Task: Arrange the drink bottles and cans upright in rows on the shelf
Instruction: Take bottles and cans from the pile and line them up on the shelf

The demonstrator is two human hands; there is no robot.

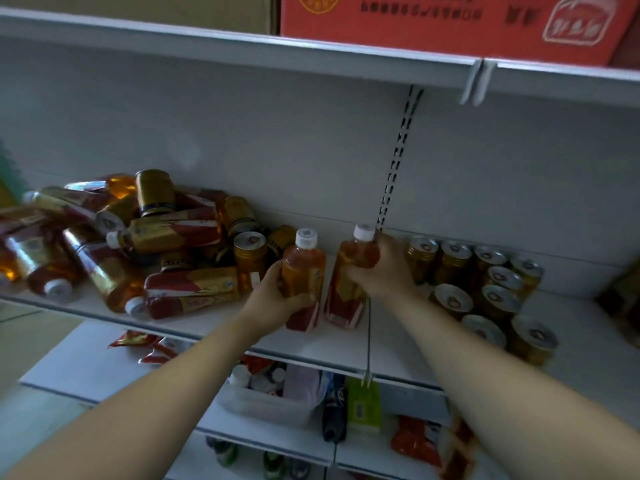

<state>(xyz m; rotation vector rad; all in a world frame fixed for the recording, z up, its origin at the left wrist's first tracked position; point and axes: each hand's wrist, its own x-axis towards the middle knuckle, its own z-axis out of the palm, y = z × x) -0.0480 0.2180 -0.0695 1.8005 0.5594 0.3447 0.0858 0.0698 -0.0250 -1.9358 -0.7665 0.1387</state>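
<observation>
Left hand (273, 291), right hand (384, 271), around two bottles (306, 263)

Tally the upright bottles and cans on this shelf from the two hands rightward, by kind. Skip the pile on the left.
Upright bottles: 2 (left bottle in the left hand, right bottle in the right hand)
Upright cans: 9 in view; the right arm may hide more
Total: 11
</observation>
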